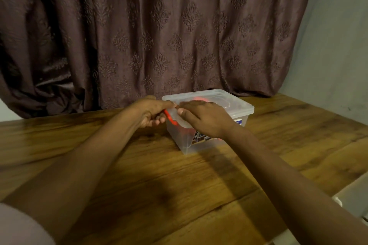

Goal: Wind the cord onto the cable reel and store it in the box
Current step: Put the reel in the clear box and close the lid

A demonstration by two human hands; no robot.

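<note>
Hands: two, a left hand point(151, 112) and a right hand point(205, 118), both at the box.
Boxes: one clear plastic box point(183, 141).
Lids: one clear lid point(237, 103), on the box.
Red clips: one red clip point(170, 118) seen at the box's near-left edge.
Red items inside: one red shape point(200, 98) seen through the lid, blurred.
Tables: one wooden table point(159, 185).
Curtains: one patterned curtain point(159, 32).

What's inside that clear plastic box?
Through the box lid shows a blurred orange-red shape, with something dark low down. The frosted plastic and both hands hide the rest.
</note>
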